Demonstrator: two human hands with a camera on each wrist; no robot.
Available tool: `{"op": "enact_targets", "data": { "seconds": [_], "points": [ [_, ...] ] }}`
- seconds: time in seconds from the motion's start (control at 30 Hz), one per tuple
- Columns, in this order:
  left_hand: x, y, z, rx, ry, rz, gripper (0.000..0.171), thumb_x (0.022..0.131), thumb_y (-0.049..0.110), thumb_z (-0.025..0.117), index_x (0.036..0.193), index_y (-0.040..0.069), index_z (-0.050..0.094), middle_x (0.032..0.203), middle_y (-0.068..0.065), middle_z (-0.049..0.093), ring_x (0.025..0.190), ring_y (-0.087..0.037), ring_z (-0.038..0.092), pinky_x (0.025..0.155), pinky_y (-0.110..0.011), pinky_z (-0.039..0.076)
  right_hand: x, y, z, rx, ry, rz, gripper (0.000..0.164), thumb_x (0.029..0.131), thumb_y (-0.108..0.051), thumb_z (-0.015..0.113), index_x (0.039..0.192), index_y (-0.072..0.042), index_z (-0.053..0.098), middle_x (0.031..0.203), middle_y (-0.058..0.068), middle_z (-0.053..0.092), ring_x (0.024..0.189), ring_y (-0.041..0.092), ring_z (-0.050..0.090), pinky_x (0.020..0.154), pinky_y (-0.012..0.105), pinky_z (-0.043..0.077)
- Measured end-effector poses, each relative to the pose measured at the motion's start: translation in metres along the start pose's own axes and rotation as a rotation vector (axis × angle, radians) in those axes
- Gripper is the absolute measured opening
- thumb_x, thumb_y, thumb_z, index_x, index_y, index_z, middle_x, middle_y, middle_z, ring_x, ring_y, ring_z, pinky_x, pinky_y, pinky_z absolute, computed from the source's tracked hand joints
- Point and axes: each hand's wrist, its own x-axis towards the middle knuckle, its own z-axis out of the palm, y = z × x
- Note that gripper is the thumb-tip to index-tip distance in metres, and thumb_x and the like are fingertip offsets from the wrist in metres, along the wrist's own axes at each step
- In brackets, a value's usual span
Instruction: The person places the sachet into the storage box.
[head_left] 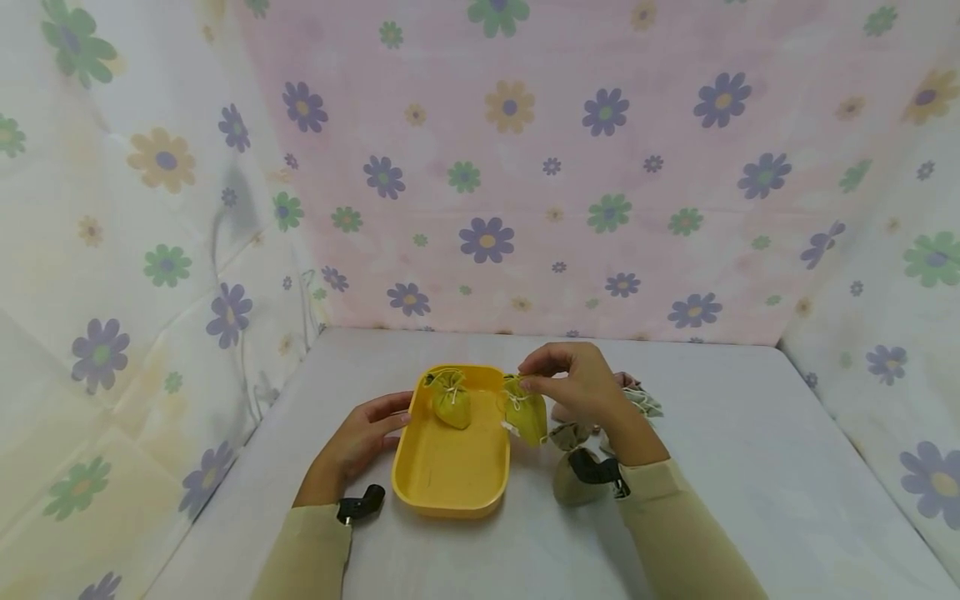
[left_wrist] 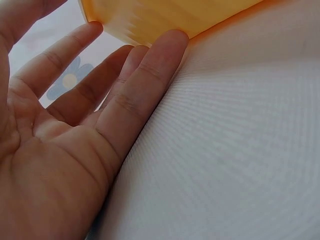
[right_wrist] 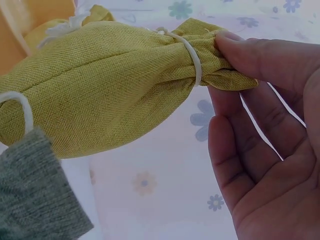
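My right hand (head_left: 577, 383) pinches the gathered neck of a yellow drawstring bag (head_left: 527, 414) between thumb and fingers, just beyond the right rim of a yellow tray (head_left: 448, 475). Up close in the right wrist view, the bag (right_wrist: 110, 85) has a white cord around its neck, and its full body points away from the hand. A second yellow drawstring bag (head_left: 452, 406) lies inside the tray near its far left corner. At the tray's left side, my left hand (head_left: 365, 437) rests its fingertips against the outer wall, fingers (left_wrist: 145, 85) fairly straight and spread.
Under and beside my right forearm sits a brown drawstring bag (head_left: 576, 479) on the white table (head_left: 750, 467). More cloth bags, one with pale green stripes (head_left: 641, 402), lie behind it, partly hidden by the hand. Flowered cloth (head_left: 555, 183) hangs around the table's back and sides.
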Motion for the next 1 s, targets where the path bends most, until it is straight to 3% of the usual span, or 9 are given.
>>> {"op": "enact_targets", "data": {
  "seconds": [0.5, 1.0],
  "points": [
    [-0.001, 0.0, 0.003, -0.007, -0.001, 0.006, 0.054, 0.099, 0.024, 0.072, 0.149, 0.013, 0.055, 0.157, -0.008, 0.05, 0.132, -0.026, 0.06, 0.096, -0.041, 0.06, 0.008, -0.005, 0.0, 0.016, 0.042, -0.07, 0.006, 0.091, -0.02, 0.082, 0.095, -0.023, 0.08, 0.095, -0.006, 0.078, 0.087, 0.016, 0.073, 0.08, 0.03, 0.063],
    [-0.001, 0.002, 0.002, -0.008, 0.006, -0.004, 0.055, 0.099, 0.024, 0.072, 0.15, 0.013, 0.054, 0.158, -0.009, 0.049, 0.132, -0.026, 0.061, 0.097, -0.041, 0.06, 0.023, -0.006, 0.014, 0.073, 0.099, -0.081, 0.005, 0.091, -0.022, 0.081, 0.094, -0.019, 0.079, 0.094, -0.003, 0.077, 0.083, 0.019, 0.072, 0.076, 0.031, 0.063]
  ]
}}
